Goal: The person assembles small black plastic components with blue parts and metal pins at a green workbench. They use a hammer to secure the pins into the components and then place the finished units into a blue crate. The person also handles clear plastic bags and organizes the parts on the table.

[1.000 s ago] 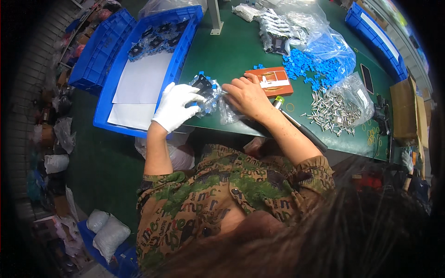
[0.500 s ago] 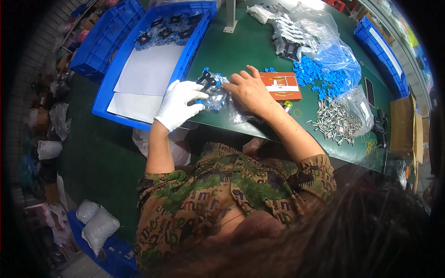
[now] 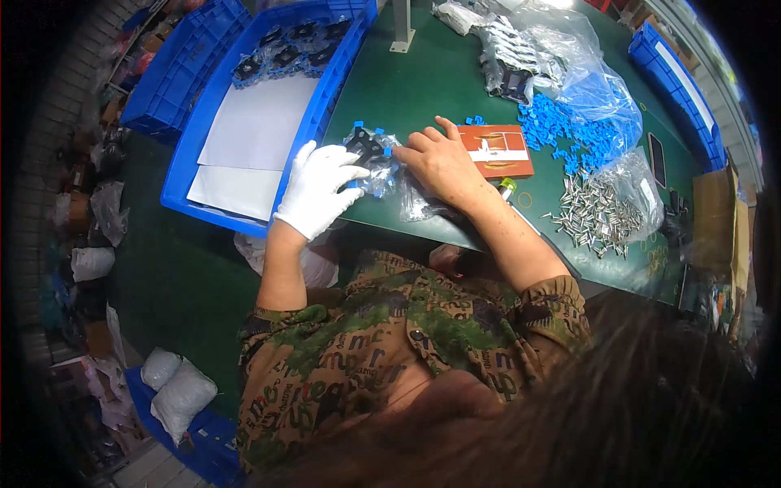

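Observation:
A flat black part with blue clips at its corners (image 3: 368, 147), partly wrapped in clear plastic, lies at the table's near edge. My left hand (image 3: 319, 189), in a white glove, grips its left side, with the fingers bent over the edge and the thumb low by a blue clip. From the right, my bare right hand (image 3: 443, 164) holds the part's right edge with its fingertips; one finger sticks up. Under the right hand lies a crumpled clear plastic bag (image 3: 416, 203). The right fingertips are partly hidden.
A blue crate (image 3: 177, 183) on the left holds white sheets and several similar wrapped parts (image 3: 285, 57). To the right are an orange-brown box (image 3: 514, 167), small blue clips (image 3: 561, 130), metal screws (image 3: 598, 211), a phone (image 3: 657, 161) and stacked bagged parts (image 3: 508, 57). A metal post (image 3: 402, 28) stands behind.
Both hands stay at the black part, with only slight shifts of the left fingers. The whole view has moved a little.

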